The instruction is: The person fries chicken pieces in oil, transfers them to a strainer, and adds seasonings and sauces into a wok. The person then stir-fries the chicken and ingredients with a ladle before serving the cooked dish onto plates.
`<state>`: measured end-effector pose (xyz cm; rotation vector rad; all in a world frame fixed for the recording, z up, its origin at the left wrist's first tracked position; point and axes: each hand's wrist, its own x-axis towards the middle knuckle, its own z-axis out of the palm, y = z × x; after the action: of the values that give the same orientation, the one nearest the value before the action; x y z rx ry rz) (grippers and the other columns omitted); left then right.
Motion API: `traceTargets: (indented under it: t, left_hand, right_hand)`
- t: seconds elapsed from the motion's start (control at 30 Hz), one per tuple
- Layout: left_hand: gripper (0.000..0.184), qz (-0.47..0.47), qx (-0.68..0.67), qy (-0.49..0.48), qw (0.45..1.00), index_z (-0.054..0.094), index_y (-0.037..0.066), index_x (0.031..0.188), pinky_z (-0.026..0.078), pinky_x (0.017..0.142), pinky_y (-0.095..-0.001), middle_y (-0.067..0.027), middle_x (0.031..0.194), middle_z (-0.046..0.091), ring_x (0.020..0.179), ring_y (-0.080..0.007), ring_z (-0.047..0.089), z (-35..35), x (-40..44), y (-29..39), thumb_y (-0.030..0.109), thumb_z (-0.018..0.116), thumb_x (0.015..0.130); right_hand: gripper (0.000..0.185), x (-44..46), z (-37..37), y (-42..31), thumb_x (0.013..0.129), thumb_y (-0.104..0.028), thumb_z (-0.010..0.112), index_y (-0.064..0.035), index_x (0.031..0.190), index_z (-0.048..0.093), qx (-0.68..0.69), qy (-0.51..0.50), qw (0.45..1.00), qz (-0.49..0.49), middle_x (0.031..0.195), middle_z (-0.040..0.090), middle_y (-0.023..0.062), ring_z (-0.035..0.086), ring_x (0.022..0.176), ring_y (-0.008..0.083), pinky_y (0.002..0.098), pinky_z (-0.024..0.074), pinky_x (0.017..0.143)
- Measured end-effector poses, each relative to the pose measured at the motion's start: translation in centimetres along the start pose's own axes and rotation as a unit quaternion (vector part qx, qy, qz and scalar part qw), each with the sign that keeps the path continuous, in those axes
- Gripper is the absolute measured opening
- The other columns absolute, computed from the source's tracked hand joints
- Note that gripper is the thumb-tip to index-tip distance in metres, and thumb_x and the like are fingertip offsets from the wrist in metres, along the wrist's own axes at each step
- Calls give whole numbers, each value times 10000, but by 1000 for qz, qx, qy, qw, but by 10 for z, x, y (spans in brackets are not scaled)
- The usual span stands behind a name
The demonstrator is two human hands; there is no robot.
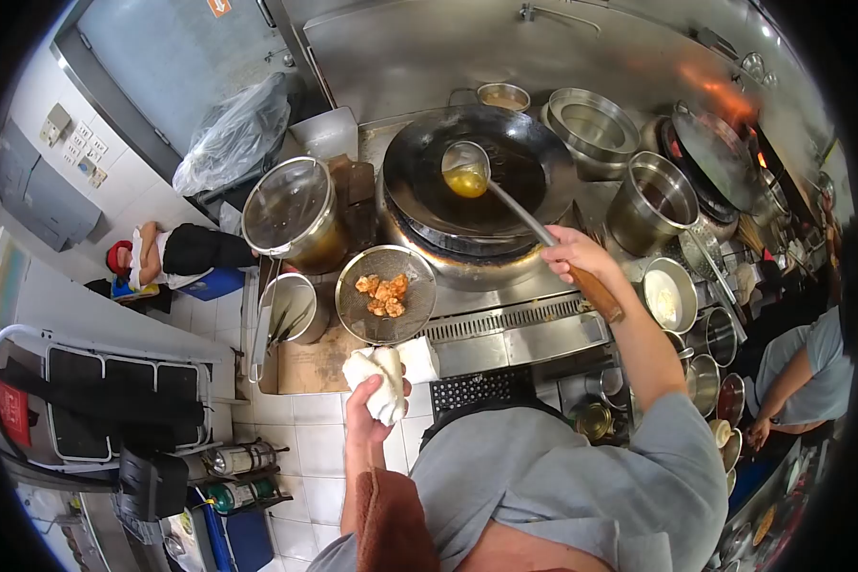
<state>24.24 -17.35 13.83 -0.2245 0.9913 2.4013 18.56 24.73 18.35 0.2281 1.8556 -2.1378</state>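
In the head view my right hand (578, 255) is closed round the wooden handle of a long ladle (522, 212). Its bowl, with yellow liquid (466, 180) in it, is over the inside of a large black wok (415, 162) on the burner. My left hand (376, 408) grips a folded white cloth (379, 384) in front of the counter edge. Just beyond that cloth rests a round mesh strainer (353, 315) with several browned fried pieces (384, 295) in it. The underside of the ladle bowl is hidden.
Left of the wok stands a tall pot (296, 214) with a strainer on top, near a smaller metal pot (300, 310). On the right are a deep steel pot (650, 205) and another wok (710, 153) near flames. A co-worker (801, 372) is at far right; another person (176, 250) is at left.
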Motion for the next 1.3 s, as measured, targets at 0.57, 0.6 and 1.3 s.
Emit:
traceTargets:
  t: [0.57,0.6,1.3]
  left_hand:
    - [492,28,-44,66,996,464,1,1253,551,441,-319,-173,1048,607,794,-283,661,-16,-20,-17,350,494,907]
    - [479,3,-45,47,998,449,19,1274,555,534,-345,-173,1026,615,787,-290,658,-20,-23,-14,317,515,905]
    - [452,46,-13,148,988,511,-36,1184,536,580,-332,-141,979,638,775,-250,659,-55,-59,-13,248,611,847]
  right_hand:
    - [294,-15,39,-60,913,10,462,134,1144,328,549,-90,824,108,741,371,31,398,493,46,163,392,358]
    - [322,-13,43,-64,909,11,468,139,1156,306,543,-94,827,108,746,372,35,399,491,46,158,394,354]
    - [91,118,200,-132,902,9,452,58,906,375,444,-266,841,160,685,424,18,445,476,38,162,420,384]
